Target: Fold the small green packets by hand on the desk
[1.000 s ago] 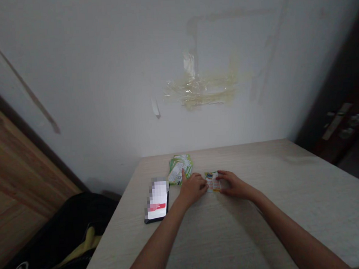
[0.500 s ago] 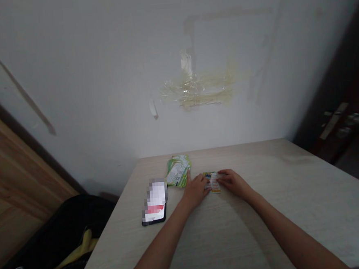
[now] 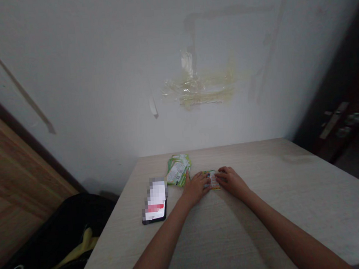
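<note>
A small printed card (image 3: pixel 212 179) with yellow and green marks lies on the pale wooden table (image 3: pixel 294 200). My left hand (image 3: pixel 196 187) rests at its left edge with curled fingertips pressing on it. At the card's right edge sits my right hand (image 3: pixel 230 180), fingers bent down onto it. Just left of my left hand lies a stack of green and white packets (image 3: pixel 178 170). Most of the card is hidden between the fingers.
A black phone (image 3: pixel 155 200) with a lit screen lies near the table's left edge. A dark bag (image 3: pixel 60 241) with yellow lining sits on the floor to the left. A wooden panel (image 3: pixel 13 179) stands at far left, a door handle (image 3: pixel 338 119) at far right.
Both hands have closed in on the card, covering more of it than a second ago. The view shifted slightly; phone and packets stayed in place.
</note>
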### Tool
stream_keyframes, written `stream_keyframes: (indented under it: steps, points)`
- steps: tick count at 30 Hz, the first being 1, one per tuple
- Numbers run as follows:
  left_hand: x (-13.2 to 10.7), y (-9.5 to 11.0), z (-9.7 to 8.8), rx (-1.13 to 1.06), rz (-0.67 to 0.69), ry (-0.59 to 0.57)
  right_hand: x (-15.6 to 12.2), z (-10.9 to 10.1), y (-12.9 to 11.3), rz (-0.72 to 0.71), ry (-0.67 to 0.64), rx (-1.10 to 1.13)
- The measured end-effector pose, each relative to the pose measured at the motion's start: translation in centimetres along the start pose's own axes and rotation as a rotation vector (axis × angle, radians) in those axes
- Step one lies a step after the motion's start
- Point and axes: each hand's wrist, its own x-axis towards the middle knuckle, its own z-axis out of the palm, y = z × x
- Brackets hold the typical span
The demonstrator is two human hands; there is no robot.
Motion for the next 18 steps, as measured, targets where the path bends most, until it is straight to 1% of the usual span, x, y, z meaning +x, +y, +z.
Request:
stream_keyframes:
  steps: [9, 11, 15, 18]
  points:
    - [-0.06, -0.2, 0.24, 0.003, -0.018, -0.01, 0.2, -0.56, -1.01, 0.03, -0.042, -0.172]
    - [-0.08, -0.12, 0.2, 0.005, -0.018, -0.016, 0.06, -0.67, -1.05, 0.044, -0.049, -0.184]
    - [-0.22, 0.13, 0.06, 0.008, -0.027, -0.012, -0.27, -0.66, -0.99, 0.068, -0.021, -0.189]
    - [-0.37, 0.27, 0.01, 0.008, -0.029, 0.001, -0.27, -0.63, -0.49, 0.052, 0.004, -0.138]
